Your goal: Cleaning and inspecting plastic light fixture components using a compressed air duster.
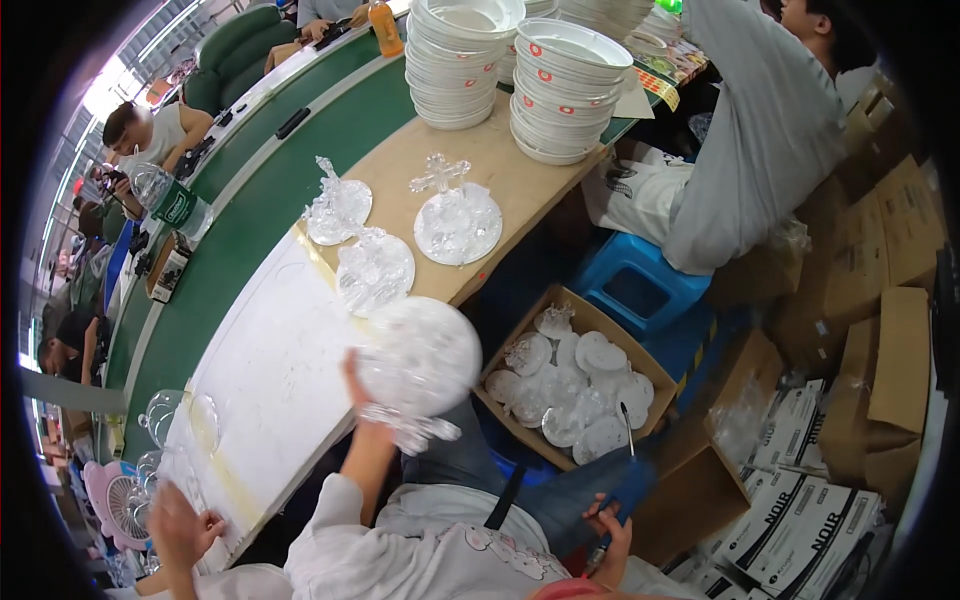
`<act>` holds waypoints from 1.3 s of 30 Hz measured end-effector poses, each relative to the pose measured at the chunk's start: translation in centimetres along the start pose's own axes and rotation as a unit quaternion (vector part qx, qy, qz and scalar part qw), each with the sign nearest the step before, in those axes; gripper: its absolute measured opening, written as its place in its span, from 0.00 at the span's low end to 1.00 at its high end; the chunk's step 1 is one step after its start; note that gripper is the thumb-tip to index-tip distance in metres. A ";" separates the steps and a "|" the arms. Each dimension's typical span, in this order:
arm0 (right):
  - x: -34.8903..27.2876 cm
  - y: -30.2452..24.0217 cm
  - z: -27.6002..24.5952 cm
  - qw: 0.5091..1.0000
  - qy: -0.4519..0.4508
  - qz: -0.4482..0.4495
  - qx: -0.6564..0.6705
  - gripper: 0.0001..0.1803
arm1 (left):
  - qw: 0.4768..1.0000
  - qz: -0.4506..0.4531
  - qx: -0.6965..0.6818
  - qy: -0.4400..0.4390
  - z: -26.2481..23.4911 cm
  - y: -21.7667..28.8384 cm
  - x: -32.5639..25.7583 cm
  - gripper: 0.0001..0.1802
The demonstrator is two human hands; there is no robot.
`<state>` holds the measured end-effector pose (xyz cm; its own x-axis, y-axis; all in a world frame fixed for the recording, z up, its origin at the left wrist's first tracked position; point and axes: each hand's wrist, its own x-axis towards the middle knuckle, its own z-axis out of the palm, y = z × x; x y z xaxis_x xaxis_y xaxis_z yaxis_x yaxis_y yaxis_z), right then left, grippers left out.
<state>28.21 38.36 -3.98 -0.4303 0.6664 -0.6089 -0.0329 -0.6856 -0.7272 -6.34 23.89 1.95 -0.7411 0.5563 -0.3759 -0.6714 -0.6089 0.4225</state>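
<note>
My left hand (pixel 357 384) grips a clear plastic ornament with a round frosted disc base (pixel 425 350), tilted over the bench edge. Its clear decorative end points toward me, and my fingers are mostly hidden behind the disc. At the lower right, my right hand (pixel 612 535) is closed around a blue-handled screwdriver (pixel 626 490), its thin shaft pointing up and away. Three similar ornaments stand beyond the held piece: a cross on a disc (pixel 458 222), another at the left (pixel 340 208) and a nearer one (pixel 374 272). An open cardboard box (pixel 655 372) of more discs stands below.
Tall stacks of white round trays (pixel 567 90) stand at the bench's far end. A co-worker's hand (pixel 180 530) is beside clear parts at the lower left. A person in grey (pixel 750 150) leans near a blue stool (pixel 640 280). Cartons (pixel 800 530) fill the right side.
</note>
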 end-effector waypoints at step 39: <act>1.2 2.4 -3.1 0.993 0.020 0.023 -0.110 0.20 | 0.528 0.533 0.653 -0.104 2.0 -5.6 0.7 0.28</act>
<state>30.38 38.42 -7.49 -0.3897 0.6509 -0.6515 0.1850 -0.6377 -0.7478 -3.11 28.79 0.96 -0.5859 0.4233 0.6910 0.8038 0.1952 0.5620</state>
